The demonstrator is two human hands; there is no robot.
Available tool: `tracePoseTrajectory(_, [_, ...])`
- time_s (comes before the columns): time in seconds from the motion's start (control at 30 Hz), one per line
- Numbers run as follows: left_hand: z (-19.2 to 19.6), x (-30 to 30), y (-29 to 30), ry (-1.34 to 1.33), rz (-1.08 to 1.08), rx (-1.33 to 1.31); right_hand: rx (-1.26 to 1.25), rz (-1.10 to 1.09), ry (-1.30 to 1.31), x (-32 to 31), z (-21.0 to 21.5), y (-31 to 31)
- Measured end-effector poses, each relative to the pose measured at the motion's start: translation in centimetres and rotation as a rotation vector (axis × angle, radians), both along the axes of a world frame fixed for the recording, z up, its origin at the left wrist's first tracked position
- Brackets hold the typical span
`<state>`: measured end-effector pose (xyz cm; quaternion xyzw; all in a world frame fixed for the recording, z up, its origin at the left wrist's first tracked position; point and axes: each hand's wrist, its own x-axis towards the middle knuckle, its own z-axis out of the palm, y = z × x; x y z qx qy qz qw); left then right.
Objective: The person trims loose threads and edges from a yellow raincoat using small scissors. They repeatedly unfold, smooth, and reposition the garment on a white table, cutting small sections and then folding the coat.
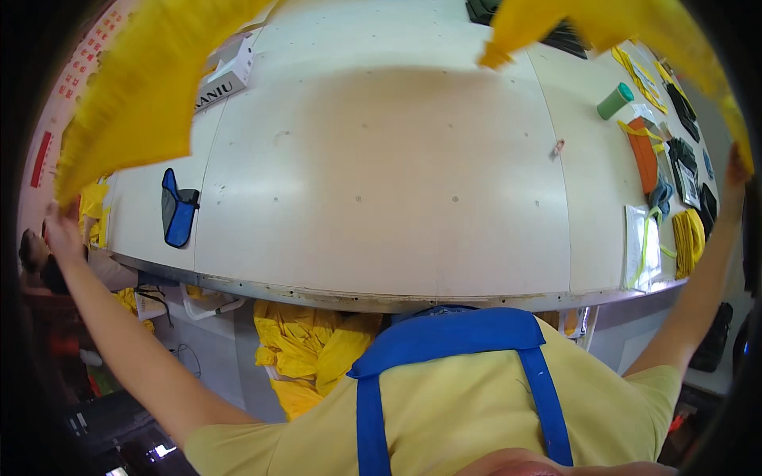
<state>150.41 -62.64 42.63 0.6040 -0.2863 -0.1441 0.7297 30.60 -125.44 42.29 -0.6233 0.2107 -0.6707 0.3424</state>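
Both my arms are spread wide and raised above the table. My left hand (65,226) is closed on the lower edge of a yellow cloth (151,103), which is smeared by motion. At the far right my right hand (738,165) is closed on yellow cloth (627,28) too, its fingers small and partly in the dark rim. The cloth runs out of the picture at the top, so I cannot tell whether both parts are one piece. Under it lies the pale table (381,174). A blue and grey fabric piece (181,208) lies nearest my left hand.
A white box (230,75) stands at the far left. Along the right side are a green cylinder (615,101), an orange folded cloth (644,159), a clear packet (640,246) and a yellow folded cloth (688,236). Yellow cloth (302,345) is heaped below the front edge. Another person (51,262) is at left.
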Motion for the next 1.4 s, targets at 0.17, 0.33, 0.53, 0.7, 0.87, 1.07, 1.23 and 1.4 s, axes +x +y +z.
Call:
tracePoseTrajectory(0.17, [-16.9,-10.4,-0.4,0.097,0.323,0.430,0.445,-0.046,0.022,10.9,-19.5,13.8])
tracePoseTrajectory(0.33, [-31.8,-7.0,3.1,0.068,0.460,0.931,0.814,-0.102,-0.136,17.1,-29.0,22.4])
tracePoseTrajectory(0.53, [-35.3,-13.3,-5.9,-0.913,0.674,1.292,1.096,-0.184,-0.404,17.8,-39.3,30.0])
tracePoseTrajectory(0.7, [-37.8,-49.2,-23.0,-0.919,-0.633,0.494,1.267,-0.252,-0.671,16.3,-45.2,38.4])
tracePoseTrajectory(0.87, [-42.9,-70.4,-25.4,-1.134,-1.250,0.459,1.344,-0.366,-1.164,14.2,-46.2,46.8])
tracePoseTrajectory(1.07, [-41.9,-72.1,-24.5,-1.251,-1.334,0.616,0.768,-0.391,0.246,23.1,-31.8,30.7])
tracePoseTrajectory(1.23, [-46.1,-78.5,-25.5,-0.703,-1.859,0.230,0.071,-0.316,1.321,34.2,-38.5,25.7])
tracePoseTrajectory(1.4, [-40.0,-67.3,-27.3,-0.235,-2.067,0.436,0.196,-0.235,1.599,31.0,-44.6,24.3])
